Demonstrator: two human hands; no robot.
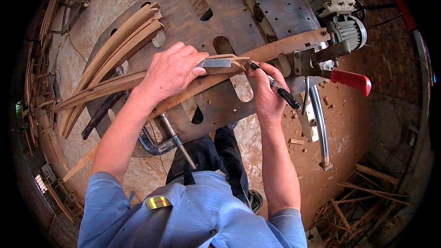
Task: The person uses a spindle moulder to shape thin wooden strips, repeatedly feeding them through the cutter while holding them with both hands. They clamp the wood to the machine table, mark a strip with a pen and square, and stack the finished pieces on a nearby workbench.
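Observation:
My left hand (172, 68) is closed on a short flat grey metal strip (217, 63), laid along the end of a curved wooden piece (110, 85). The palm covers part of that wood. In my right hand (270, 93) is a pen (281, 91) with a clear barrel and black parts. Its black tip is close to the wood's cut end; whether the two touch, I cannot tell. Below the piece runs a longer wooden board (197, 87), crossing the slotted metal table (257, 0).
Several curved wooden pieces (120, 36) lie stacked at the table's left. A C-clamp (171, 141) hangs at the near edge. On the right are a motor (349, 32), a red-handled lever (350, 81) and a chrome bar (319, 119). Scrap wood (363, 206) lies at lower right.

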